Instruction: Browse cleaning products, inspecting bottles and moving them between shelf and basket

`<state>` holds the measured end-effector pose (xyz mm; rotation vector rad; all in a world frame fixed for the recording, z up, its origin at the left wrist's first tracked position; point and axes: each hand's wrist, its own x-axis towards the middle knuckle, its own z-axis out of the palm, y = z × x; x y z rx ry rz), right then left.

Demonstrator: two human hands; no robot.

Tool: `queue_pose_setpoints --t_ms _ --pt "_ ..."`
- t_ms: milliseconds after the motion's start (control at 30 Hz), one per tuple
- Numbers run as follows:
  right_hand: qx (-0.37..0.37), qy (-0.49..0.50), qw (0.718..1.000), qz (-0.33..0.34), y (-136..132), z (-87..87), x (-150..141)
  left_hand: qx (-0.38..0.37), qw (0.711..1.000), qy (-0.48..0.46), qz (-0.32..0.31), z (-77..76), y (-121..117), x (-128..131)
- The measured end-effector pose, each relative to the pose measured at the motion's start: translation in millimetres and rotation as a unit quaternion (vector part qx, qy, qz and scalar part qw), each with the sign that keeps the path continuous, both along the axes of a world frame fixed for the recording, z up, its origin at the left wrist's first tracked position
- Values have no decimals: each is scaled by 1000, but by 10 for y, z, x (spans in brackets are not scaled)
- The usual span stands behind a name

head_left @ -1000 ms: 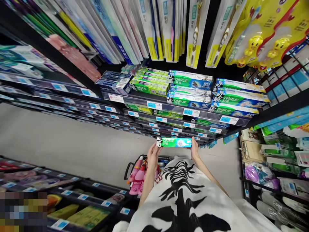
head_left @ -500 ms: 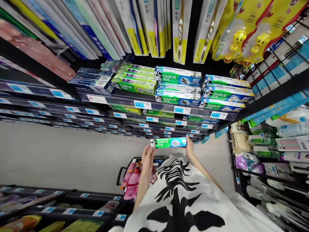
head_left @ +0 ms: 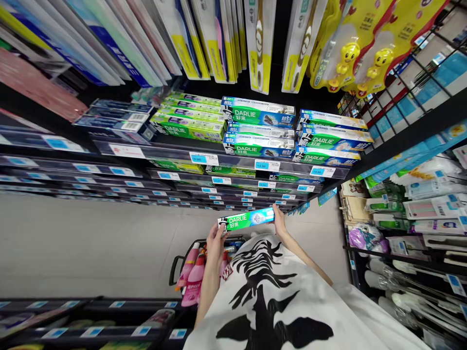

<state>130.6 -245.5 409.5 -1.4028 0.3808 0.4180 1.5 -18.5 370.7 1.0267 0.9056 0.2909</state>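
green-and-blue darlie toothpaste box point(head_left: 251, 219) is right between the hands, left hand point(head_left: 215, 239) pinching the logo end, right hand point(head_left: 279, 221) gripping the other. pink bottles point(head_left: 194, 283) are down by the left hand, and ahead of both hands there's a shelf with more darlie boxes point(head_left: 260, 146).

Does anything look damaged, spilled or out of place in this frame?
Nothing clearly stands out. The toothpaste box is slightly tilted in the picture, but the left hand and right hand hold it by its ends and no dent shows. The shelved toothpaste boxes are stacked a little unevenly, which looks ordinary. I see no spill.
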Motion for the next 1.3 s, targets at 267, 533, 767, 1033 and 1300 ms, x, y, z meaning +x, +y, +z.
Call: queue_pose_setpoints --t_ms 267,533,767,1033,1300 --pt "4 38 998 53 -101 93 26 24 997 22 -72 68 -10 50" --pt "-35 -130 970 201 -604 567 93 67 993 -23 -95 420 -57 101" --pt "-136 -440 868 184 -698 663 149 230 932 -232 -159 704 -117 153" --pt "-166 -541 809 158 -687 659 190 300 909 -257 -136 674 -168 166" --pt "-193 -345 908 141 -1246 712 526 217 924 -181 -258 768 -329 396"
